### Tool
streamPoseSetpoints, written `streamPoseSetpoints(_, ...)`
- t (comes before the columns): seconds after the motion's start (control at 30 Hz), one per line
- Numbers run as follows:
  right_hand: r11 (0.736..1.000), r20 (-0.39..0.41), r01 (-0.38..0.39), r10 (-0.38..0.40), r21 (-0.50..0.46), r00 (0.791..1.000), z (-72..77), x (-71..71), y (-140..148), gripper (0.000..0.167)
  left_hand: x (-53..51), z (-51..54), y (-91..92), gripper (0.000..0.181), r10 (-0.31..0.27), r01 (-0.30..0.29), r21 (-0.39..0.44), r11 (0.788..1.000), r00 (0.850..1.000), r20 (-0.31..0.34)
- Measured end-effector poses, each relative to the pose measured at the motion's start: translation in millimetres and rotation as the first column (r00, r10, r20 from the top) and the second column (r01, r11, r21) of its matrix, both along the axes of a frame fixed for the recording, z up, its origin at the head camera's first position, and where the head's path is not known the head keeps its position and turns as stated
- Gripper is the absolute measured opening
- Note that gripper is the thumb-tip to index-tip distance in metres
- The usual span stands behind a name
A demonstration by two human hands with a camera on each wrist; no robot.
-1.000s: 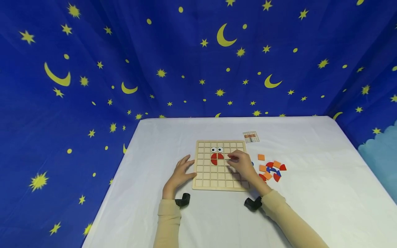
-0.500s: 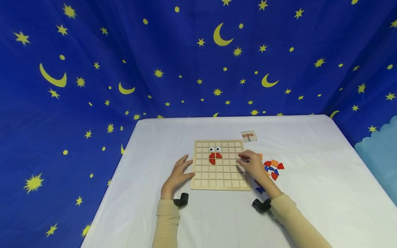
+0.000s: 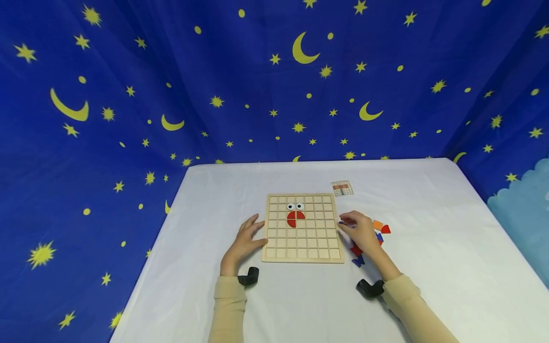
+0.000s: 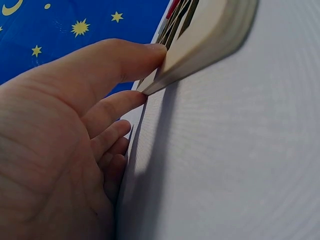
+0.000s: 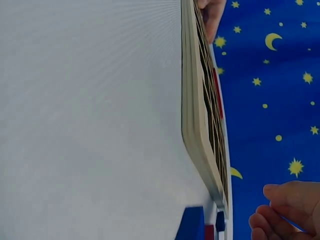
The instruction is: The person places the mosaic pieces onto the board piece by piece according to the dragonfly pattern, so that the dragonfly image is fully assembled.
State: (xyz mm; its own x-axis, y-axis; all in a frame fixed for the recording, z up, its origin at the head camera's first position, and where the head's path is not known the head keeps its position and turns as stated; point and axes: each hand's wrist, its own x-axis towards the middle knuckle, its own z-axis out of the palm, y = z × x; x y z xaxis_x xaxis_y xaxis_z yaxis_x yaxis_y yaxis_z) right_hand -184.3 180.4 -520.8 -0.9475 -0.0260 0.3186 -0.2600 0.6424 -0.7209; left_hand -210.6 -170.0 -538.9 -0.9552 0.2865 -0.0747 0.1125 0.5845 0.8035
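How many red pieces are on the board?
3: the left red piece and the right red piece sit side by side below the eyes, and the lower red piece is under the left one. None look hidden on the board.

Your table [image 3: 300, 295] is spread with a white cloth. Directly on it, between your left fingers [image 3: 250, 231] and your right fingers [image 3: 350, 216], lies the gridded wooden board [image 3: 302, 260], its edge touched by the left ones. Beyond your right fingers, near the board's far right corner, you have a small printed card [image 3: 341, 188]. To the right of those fingers lie an orange piece [image 3: 378, 226] and a red piece [image 3: 386, 229]; nearer to you than those fingers, blue pieces [image 3: 358, 261] sit beside the board.
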Motion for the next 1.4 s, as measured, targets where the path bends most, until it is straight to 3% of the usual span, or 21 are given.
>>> streamPoseSetpoints(0.23, 1.0, 0.082, 0.024, -0.023, -0.002, 0.996, 1.8, 9.4, 12.0, 0.028, 0.0, -0.4, -0.7, 0.061, 0.005, -0.004, -0.007, 1.0, 1.0, 0.011)
streamPoseSetpoints(0.47, 0.998, 0.069, 0.02, -0.024, 0.053, 0.997, 2.9, 15.0, 22.1, 0.031, -0.4, 2.1, -0.8, 0.061, 0.006, -0.006, -0.003, 1.0, 1.0, -0.007)
streamPoseSetpoints(0.97, 0.996, 0.149, -0.054, 0.043, 0.073, 0.988, -5.7, 31.0, 34.6, 0.037, -0.6, 2.6, 0.1, 0.061, 0.008, -0.008, 0.001, 1.0, 1.0, 0.002)
streamPoseSetpoints(1.4, 0.991, 0.193, -0.064, 0.04, 0.119, 0.98, -8.3, 38.2, 38.5, 0.041, 0.2, 0.2, -1.0, 0.061, 0.006, -0.006, 0.008, 1.0, 1.0, 0.002)
